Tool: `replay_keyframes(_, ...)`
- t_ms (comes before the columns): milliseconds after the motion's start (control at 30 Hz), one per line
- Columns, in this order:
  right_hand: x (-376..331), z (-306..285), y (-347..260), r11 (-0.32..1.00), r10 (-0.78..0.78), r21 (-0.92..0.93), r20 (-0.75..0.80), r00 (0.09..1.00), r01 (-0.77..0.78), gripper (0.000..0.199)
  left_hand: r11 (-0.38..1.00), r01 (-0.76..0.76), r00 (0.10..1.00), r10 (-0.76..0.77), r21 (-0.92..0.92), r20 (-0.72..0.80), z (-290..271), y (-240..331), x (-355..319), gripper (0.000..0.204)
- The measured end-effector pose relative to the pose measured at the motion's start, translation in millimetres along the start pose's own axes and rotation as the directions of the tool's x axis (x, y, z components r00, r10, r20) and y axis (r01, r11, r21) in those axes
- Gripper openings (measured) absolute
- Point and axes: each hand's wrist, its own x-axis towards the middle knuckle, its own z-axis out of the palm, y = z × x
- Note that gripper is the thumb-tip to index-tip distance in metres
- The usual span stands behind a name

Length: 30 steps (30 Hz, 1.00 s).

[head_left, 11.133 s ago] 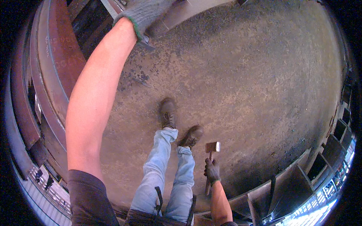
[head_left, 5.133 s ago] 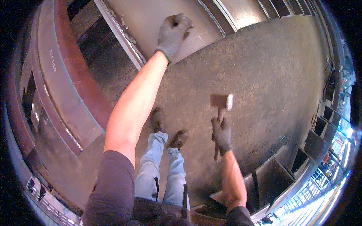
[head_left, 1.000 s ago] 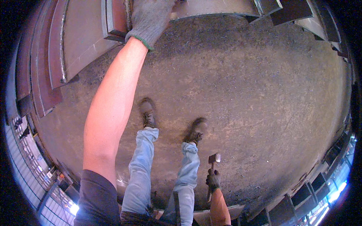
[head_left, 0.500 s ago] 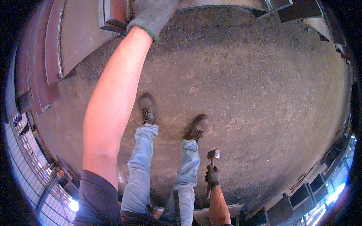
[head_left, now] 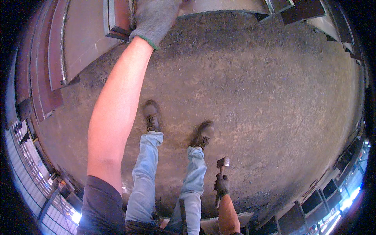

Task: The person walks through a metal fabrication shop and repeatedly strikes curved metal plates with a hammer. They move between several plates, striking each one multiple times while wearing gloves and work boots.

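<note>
Steel is stacking up on the left side of the room: long, flat, rust-brown steel plates (head_left: 47, 66) are lying side by side, curving along the edge of the rough brown dirt floor (head_left: 266, 98).

Next to them, at the top, a short rust-red steel block (head_left: 117, 17) is sitting with its end facing the person. The left hand (head_left: 154, 15), in a grey knitted glove with a green cuff, is reaching far out and up, and it is resting right beside that block, touching or almost touching its right edge. The fingers are running out of the top of the picture, so I cannot tell if they are gripping anything or lying flat.

Below, two legs in light blue jeans (head_left: 147, 172) and brown work boots (head_left: 152, 116) are standing on the floor.

Over on the right, the right hand (head_left: 222, 184), in a dark glove, is hanging low by the hip. Its fingers are curling tight around the wooden handle of a small hammer with a dull metal head (head_left: 223, 161). The handle is pointing up and away from the person, head on top. The hammer is well apart from the red block, so the left hand is the nearer one by far.
</note>
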Motion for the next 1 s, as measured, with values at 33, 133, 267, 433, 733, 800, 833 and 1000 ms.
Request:
replay_keyframes(33,1,-1,0,0.999,-0.019,0.034,0.006,1.0,0.019,0.028,1.0,-0.01,1.0,0.01,0.027,-0.004,0,0,0,0.037)
replay_keyframes(133,-2,4,-5,0.997,-0.039,0.065,0.02,0.999,0.038,0.029,0.994,0.022,1.0,-0.022,-0.111,-0.002,0,3,5,0.031)
replay_keyframes(267,0,0,1,0.999,0.014,0.04,0.009,1.0,-0.015,0.028,0.975,0.124,0.992,-0.126,-0.184,-0.002,6,13,4,0.025)
replay_keyframes(433,-12,9,-6,1.0,0.017,-0.005,-0.009,1.0,-0.017,0.03,0.992,0.1,0.988,-0.108,0.072,0.111,27,35,12,0.024)
replay_keyframes(733,-8,9,4,0.995,-0.033,0.097,0.021,0.999,0.03,0.027,0.995,-0.03,0.991,0.018,0.091,0.136,68,2,42,0.029)
replay_keyframes(800,-1,7,10,0.992,-0.062,0.109,0.039,0.997,0.057,0.026,0.997,-0.025,0.992,0.017,0.07,0.123,69,-4,41,0.03)
replay_keyframes(833,2,7,12,0.996,-0.034,0.085,0.021,0.999,0.032,0.025,0.999,-0.008,0.993,0.004,0.032,0.115,71,-3,39,0.031)
replay_keyframes(1000,25,-18,32,0.947,0.079,0.285,0.23,0.97,-0.145,0.026,0.995,-0.018,0.99,0.005,0.095,0.143,71,0,38,0.036)
